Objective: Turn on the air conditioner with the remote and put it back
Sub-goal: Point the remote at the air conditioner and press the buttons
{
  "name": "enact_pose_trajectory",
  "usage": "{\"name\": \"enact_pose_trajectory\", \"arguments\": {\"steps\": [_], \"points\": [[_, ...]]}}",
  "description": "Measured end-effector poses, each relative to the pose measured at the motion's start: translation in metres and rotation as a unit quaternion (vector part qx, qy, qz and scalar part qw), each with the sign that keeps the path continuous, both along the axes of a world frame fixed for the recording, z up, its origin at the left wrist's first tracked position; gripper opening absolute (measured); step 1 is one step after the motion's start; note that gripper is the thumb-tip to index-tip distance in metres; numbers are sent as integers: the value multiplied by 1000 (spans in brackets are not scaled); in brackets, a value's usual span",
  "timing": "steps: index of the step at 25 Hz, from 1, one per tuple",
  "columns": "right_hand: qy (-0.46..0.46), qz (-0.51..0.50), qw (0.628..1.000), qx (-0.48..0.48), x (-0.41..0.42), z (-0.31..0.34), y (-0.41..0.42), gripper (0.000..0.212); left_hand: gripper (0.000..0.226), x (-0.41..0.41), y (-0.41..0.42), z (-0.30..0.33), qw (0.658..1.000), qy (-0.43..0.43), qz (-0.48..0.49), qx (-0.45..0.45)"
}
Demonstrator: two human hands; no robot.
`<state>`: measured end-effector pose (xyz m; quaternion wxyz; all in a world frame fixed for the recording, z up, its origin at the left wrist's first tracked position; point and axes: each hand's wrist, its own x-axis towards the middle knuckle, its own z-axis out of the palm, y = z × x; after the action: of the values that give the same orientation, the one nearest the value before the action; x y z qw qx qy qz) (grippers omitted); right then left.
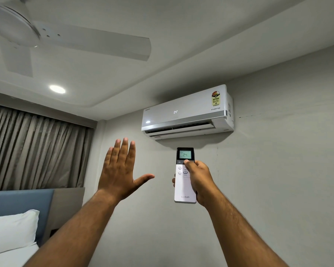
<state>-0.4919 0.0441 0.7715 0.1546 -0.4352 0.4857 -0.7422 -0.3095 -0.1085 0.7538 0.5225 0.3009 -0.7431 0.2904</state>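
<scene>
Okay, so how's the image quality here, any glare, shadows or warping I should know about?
Head view: sharp and evenly lit; the recessed ceiling light blows out to white and reflects as a small glare spot on the air conditioner; soft shadows fall on the wall below the unit and behind the remote; wide-angle distortion stretches the forearms and bends the ceiling fan at the edge.

Bedroom: pillow (10, 228), headboard (17, 201), curtains (33, 149).

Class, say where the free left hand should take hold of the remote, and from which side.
Grip the remote by its plain white lower body, coming from its left edge: the right hand covers the right edge, its thumb is on the buttons, and the open left hand is beside it.
</scene>
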Motion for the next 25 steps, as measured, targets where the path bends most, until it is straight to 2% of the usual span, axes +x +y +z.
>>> {"name": "enact_pose_trajectory", "arguments": {"steps": [9, 25], "points": [[-14, 44, 998, -35, 2, -2, 0, 19, 114, 1, -2, 4, 1000, -5, 0, 0], [8, 21, 1000, -14, 6, -6, 0, 17, 114, 4, -6, 4, 1000, -6, -4, 3]]}}
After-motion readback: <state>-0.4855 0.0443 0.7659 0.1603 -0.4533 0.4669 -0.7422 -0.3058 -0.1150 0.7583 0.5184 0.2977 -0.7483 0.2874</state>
